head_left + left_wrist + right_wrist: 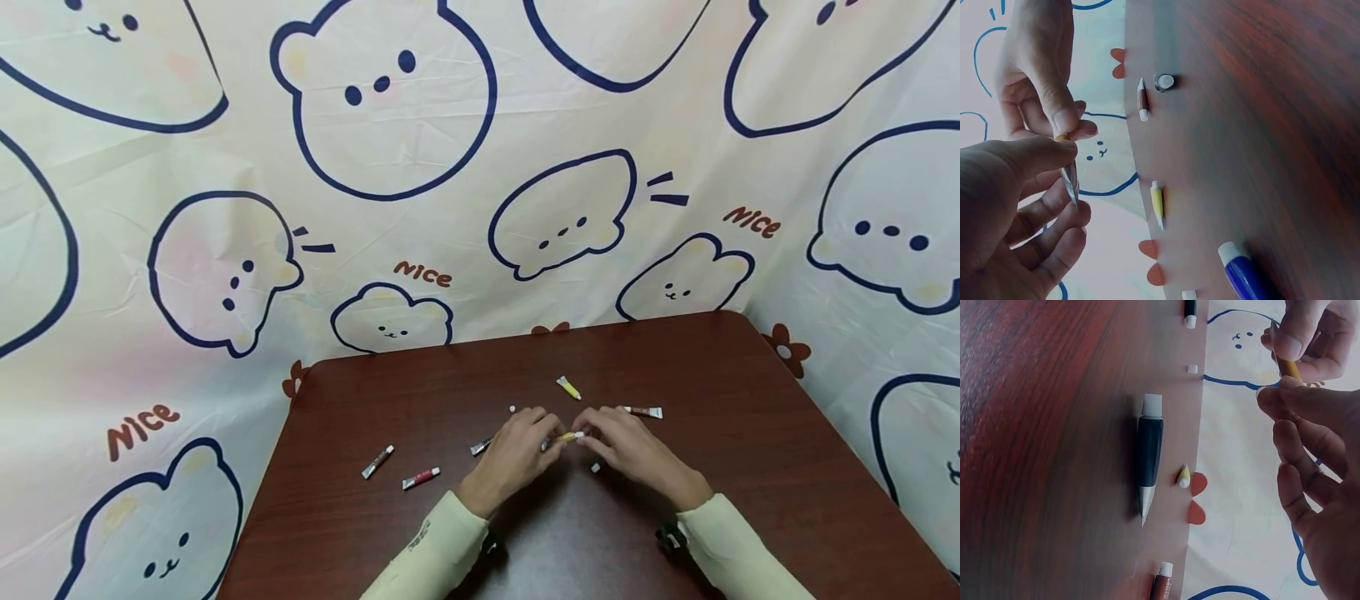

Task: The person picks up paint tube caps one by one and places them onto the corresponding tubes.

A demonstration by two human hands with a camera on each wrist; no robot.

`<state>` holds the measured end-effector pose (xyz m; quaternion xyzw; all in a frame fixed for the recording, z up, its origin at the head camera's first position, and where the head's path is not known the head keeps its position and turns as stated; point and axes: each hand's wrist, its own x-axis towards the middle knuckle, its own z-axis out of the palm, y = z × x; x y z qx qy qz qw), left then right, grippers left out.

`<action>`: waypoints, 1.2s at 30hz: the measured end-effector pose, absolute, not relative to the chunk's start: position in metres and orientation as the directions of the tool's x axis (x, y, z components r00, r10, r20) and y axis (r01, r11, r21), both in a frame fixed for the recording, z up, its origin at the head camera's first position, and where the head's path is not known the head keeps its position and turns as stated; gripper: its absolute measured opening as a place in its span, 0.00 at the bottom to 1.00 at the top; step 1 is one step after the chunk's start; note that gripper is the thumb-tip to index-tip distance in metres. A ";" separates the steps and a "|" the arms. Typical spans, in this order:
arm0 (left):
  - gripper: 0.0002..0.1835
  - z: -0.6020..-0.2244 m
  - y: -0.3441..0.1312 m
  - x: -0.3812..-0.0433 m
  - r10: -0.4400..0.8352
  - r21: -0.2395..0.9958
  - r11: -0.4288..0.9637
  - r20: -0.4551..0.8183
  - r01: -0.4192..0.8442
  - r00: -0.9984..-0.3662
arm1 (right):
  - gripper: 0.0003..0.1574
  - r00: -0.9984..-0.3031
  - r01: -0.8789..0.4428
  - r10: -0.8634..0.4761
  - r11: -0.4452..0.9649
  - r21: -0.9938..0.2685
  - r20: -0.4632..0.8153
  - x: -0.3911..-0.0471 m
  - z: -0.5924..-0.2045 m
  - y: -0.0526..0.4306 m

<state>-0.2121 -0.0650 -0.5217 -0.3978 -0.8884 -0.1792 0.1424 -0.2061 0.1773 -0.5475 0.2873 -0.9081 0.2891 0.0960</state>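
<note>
Both hands meet over the table, holding one small orange-yellow paint tube. My left hand pinches its flat silvery end between thumb and fingers. At the other end, my right hand pinches the white cap with thumb and forefinger. Whether that cap is loose on the tube cannot be seen. A dark tube lies beside the left hand, partly covered by it. Close by the right hand is another dark tube with a white cap.
A small loose white cap lies beyond the left hand. Farther back are a lemon-yellow tube and a brown tube. Leftward lie a red tube and a dark tube. A printed cloth hangs behind the brown table.
</note>
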 end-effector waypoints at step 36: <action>0.07 -0.522 -0.066 -0.212 0.652 0.188 0.601 0.447 0.777 -0.612 | 0.07 -0.837 -0.547 -0.450 0.673 -0.498 0.311 -0.206 -0.545 0.178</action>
